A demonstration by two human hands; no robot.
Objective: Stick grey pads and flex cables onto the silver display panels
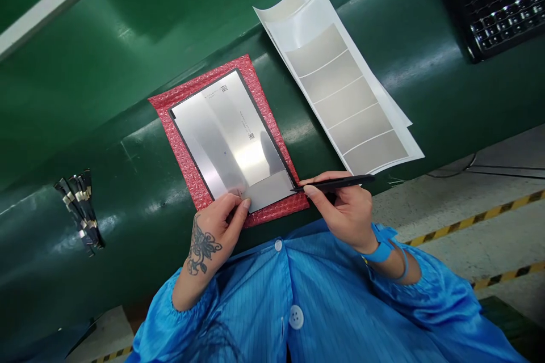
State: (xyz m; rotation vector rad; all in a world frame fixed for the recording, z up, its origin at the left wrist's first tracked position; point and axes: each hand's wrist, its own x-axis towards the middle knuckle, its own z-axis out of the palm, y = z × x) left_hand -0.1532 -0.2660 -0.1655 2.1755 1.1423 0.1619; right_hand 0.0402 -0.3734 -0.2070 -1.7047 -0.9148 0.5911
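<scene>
1. The tool (340,182) could scratch the panel (225,125) if its tip slips at the label's (272,188) right edge.
2. Uneven pulling could crease or skew the label.
3. Left hand (223,218): fingers bent, thumb by the label's left end; pinching or pressing, I cannot tell.
4. Right hand (344,210): gripping the tool.
5. The panel lies on red wrap (261,103) on the table (140,198).

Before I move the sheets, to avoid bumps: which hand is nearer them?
Right. The right hand is just by the sheets; the left hand is farther left, at the panel.
</scene>
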